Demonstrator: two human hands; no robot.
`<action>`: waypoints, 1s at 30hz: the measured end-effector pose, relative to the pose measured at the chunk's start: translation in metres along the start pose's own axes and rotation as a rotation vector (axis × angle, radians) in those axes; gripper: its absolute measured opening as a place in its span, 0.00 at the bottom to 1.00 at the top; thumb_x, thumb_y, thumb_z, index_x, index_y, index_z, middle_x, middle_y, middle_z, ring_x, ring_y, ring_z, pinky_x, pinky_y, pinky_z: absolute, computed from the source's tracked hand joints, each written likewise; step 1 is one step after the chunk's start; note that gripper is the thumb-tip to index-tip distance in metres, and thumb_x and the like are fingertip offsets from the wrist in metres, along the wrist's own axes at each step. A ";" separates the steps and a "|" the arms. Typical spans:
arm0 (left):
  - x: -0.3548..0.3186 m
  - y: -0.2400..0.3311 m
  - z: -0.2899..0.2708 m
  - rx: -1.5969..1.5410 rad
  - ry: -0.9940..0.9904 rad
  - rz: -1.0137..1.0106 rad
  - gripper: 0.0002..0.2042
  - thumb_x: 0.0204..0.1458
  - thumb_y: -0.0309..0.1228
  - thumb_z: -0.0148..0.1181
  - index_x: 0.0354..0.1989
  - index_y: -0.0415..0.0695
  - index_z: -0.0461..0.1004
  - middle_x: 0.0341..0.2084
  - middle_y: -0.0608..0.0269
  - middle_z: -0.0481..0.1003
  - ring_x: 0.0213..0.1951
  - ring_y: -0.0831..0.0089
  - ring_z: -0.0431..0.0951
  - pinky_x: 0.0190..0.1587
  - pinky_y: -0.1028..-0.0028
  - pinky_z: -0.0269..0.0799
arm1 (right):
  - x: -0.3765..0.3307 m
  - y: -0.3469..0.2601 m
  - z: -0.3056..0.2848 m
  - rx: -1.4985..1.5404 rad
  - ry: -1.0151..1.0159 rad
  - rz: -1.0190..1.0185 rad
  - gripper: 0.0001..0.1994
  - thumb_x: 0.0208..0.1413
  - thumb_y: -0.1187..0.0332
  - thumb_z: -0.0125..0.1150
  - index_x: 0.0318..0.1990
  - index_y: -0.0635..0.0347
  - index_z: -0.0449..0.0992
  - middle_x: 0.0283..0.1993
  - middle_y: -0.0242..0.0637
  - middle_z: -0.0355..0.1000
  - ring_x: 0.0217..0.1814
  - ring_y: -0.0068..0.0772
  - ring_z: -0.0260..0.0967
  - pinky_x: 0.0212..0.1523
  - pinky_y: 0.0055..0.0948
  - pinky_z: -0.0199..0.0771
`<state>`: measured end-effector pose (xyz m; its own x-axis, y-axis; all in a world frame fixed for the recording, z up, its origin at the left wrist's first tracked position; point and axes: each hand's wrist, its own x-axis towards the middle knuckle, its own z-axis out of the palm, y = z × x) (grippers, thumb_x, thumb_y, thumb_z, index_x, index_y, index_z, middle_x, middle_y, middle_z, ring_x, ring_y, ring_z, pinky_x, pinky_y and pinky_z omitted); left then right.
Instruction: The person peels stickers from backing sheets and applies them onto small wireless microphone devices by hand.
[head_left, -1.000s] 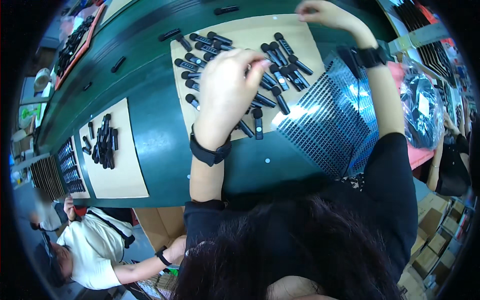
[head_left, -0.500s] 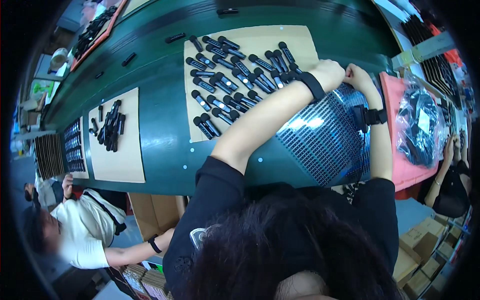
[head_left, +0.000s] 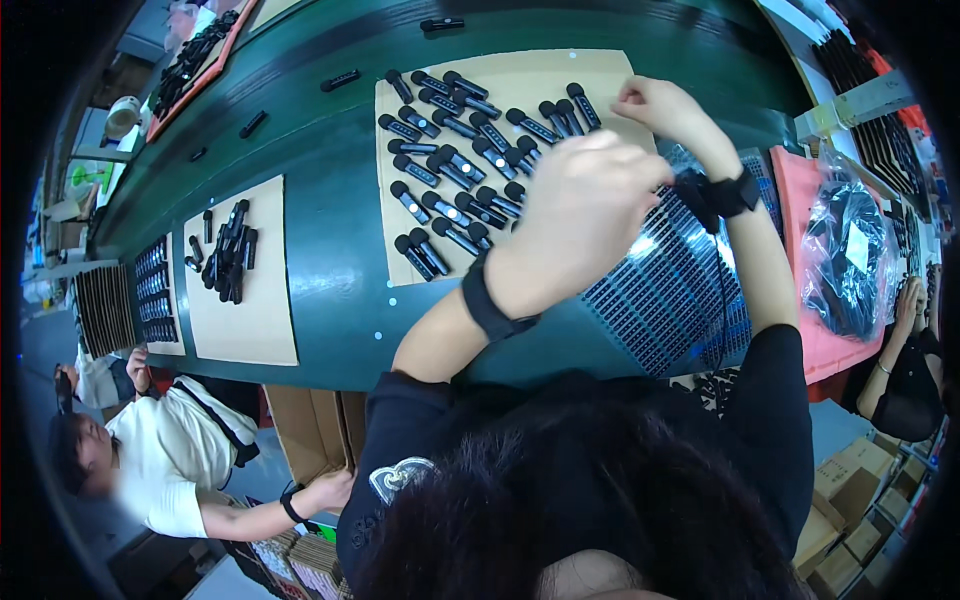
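Many small black microphones (head_left: 457, 166) with round foam heads lie on a cardboard sheet (head_left: 500, 70) on the green table. My left hand (head_left: 585, 210) is raised over the microphones at the cardboard's right side, smeared by motion, with its fingers curled in; anything in them is hidden. Near the cardboard's right edge, my right hand (head_left: 672, 112) has thumb and fingertips drawn together beside the upper microphones; I cannot make out what they hold. Below both hands lies a shiny sheet (head_left: 660, 290) with rows of small dark rectangles, partly covered by my left hand.
To the left, a second cardboard sheet (head_left: 270, 300) bears a heap of black microphones. Several loose ones, like this microphone (head_left: 340, 80), lie farther back. At right, a pink tray (head_left: 812, 340) holds a clear bag (head_left: 850, 240) of black things. A co-worker (head_left: 180, 450) in white is at lower left.
My left hand has come back from the sheet's top toward me and left, rising nearer the camera. My right hand has moved up and left to the cardboard's edge. The hands are now apart.
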<state>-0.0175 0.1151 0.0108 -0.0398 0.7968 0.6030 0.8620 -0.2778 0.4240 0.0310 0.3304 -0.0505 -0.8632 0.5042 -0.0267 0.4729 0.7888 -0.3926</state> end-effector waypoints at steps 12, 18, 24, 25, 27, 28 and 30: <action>-0.028 -0.018 -0.067 -0.433 0.366 -0.451 0.08 0.37 0.19 0.62 0.29 0.39 0.74 0.22 0.64 0.75 0.27 0.81 0.73 0.29 0.84 0.64 | 0.009 -0.050 0.017 0.163 0.058 -0.192 0.12 0.46 0.63 0.56 0.33 0.64 0.70 0.27 0.41 0.70 0.28 0.32 0.68 0.29 0.26 0.68; -0.033 -0.019 -0.073 -0.748 0.500 -0.565 0.12 0.39 0.16 0.59 0.35 0.34 0.70 0.24 0.58 0.74 0.28 0.79 0.73 0.33 0.86 0.66 | -0.052 -0.116 -0.017 0.339 0.371 -0.427 0.12 0.46 0.73 0.59 0.40 0.64 0.71 0.29 0.33 0.69 0.27 0.16 0.65 0.24 0.16 0.66; -0.028 -0.018 -0.072 -0.877 0.506 -0.582 0.14 0.39 0.14 0.57 0.37 0.34 0.69 0.24 0.59 0.74 0.28 0.78 0.74 0.34 0.86 0.67 | -0.078 -0.140 -0.026 0.488 0.395 -0.541 0.13 0.43 0.81 0.59 0.40 0.66 0.74 0.32 0.38 0.71 0.26 0.20 0.69 0.25 0.14 0.69; -0.028 -0.018 -0.071 -0.886 0.500 -0.587 0.13 0.39 0.14 0.57 0.37 0.34 0.69 0.24 0.59 0.74 0.28 0.78 0.74 0.34 0.86 0.67 | -0.080 -0.141 -0.028 0.486 0.389 -0.539 0.13 0.43 0.81 0.59 0.40 0.66 0.74 0.32 0.38 0.71 0.26 0.20 0.69 0.25 0.14 0.69; -0.029 -0.020 -0.070 -0.896 0.497 -0.595 0.13 0.39 0.14 0.57 0.36 0.34 0.69 0.24 0.59 0.74 0.29 0.78 0.74 0.34 0.85 0.67 | -0.083 -0.143 -0.030 0.479 0.392 -0.544 0.14 0.41 0.82 0.59 0.40 0.69 0.73 0.32 0.40 0.71 0.27 0.23 0.71 0.26 0.15 0.70; -0.030 -0.022 -0.070 -0.874 0.505 -0.607 0.13 0.39 0.14 0.57 0.37 0.34 0.69 0.24 0.59 0.75 0.29 0.78 0.74 0.34 0.85 0.67 | -0.084 -0.144 -0.031 0.476 0.394 -0.548 0.15 0.40 0.83 0.59 0.40 0.70 0.73 0.33 0.42 0.71 0.27 0.25 0.71 0.26 0.15 0.71; -0.031 -0.024 -0.070 -0.829 0.518 -0.631 0.13 0.40 0.15 0.57 0.37 0.34 0.69 0.24 0.59 0.75 0.28 0.78 0.74 0.34 0.85 0.67 | -0.085 -0.144 -0.032 0.482 0.393 -0.556 0.15 0.40 0.84 0.59 0.40 0.71 0.72 0.33 0.42 0.71 0.27 0.25 0.71 0.26 0.15 0.72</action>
<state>-0.0718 0.0597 0.0291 -0.7112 0.6571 0.2500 0.0284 -0.3284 0.9441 0.0421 0.1851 0.0379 -0.7817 0.2425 0.5746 -0.2085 0.7667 -0.6072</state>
